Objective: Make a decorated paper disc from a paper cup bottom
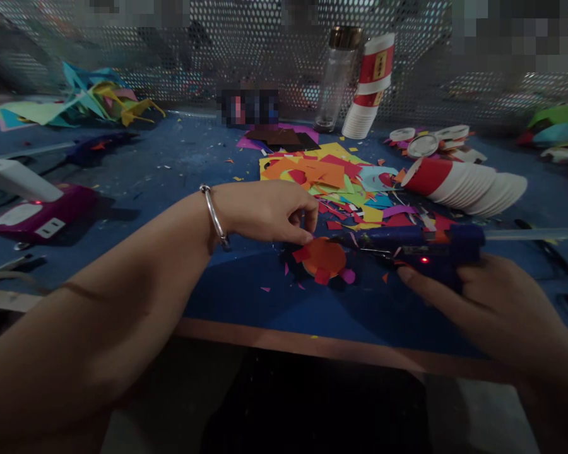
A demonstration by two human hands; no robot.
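Observation:
My right hand (497, 302) is wrapped round the grip of a dark blue hot glue gun (435, 249), its small red light lit. The nozzle points left and reaches the upper edge of an orange paper disc (329, 255) lying on the blue table. Red paper pieces (322, 275) and a purple one stick out around the disc's edge. My left hand (277, 211), with a silver bangle at its wrist, has thumb and fingers pinched at the disc's upper left. What sits between those fingertips is too small to make out.
Colourful paper scraps (322, 173) are heaped behind the disc. Stacked red-and-white paper cups (464, 183) lie on their side at right. Upright cups (372, 82) and a glass bottle (336, 82) stand at the back. A purple power strip (52, 214) and another glue gun (92, 148) lie left.

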